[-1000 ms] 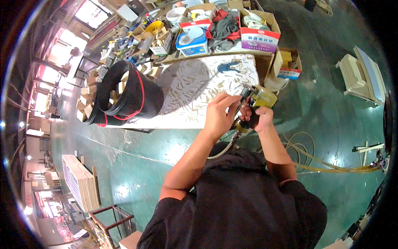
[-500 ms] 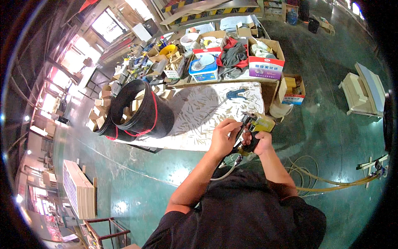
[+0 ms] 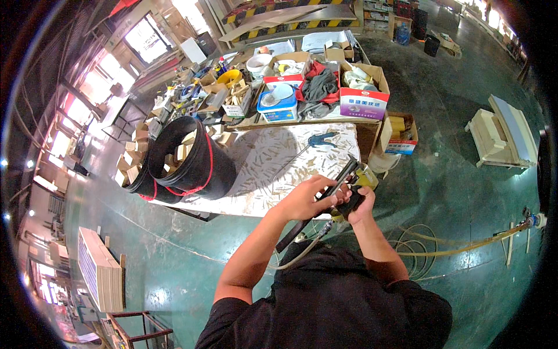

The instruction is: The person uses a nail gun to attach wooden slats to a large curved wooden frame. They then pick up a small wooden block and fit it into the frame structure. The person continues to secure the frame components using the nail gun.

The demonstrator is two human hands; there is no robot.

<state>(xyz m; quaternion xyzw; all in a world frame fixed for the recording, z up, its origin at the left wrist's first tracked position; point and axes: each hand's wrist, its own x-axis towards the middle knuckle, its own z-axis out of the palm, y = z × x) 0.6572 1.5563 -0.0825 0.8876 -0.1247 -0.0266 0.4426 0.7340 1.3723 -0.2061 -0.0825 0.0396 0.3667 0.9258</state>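
Observation:
My right hand (image 3: 361, 205) grips the dark handle of a yellow and black nail gun (image 3: 353, 185), held just off the near right corner of the white worktable (image 3: 273, 168). My left hand (image 3: 308, 198) closes on the gun's long thin black magazine from the left. An air hose (image 3: 296, 253) hangs from the gun's base toward my body. A blue-handled tool (image 3: 318, 139) lies on the tabletop beyond my hands.
Two black bins (image 3: 186, 160) with red bands hold wood pieces at the table's left. Cardboard boxes (image 3: 363, 87), a blue tub (image 3: 278, 104) and clutter fill the bench behind. A yellow hose (image 3: 459, 247) coils on the green floor at right, near a pale wooden frame (image 3: 503, 136).
The view has tilted up, so the table and benches sit lower in the picture. Both hands stay on the nail gun; the left hand has slid along the magazine.

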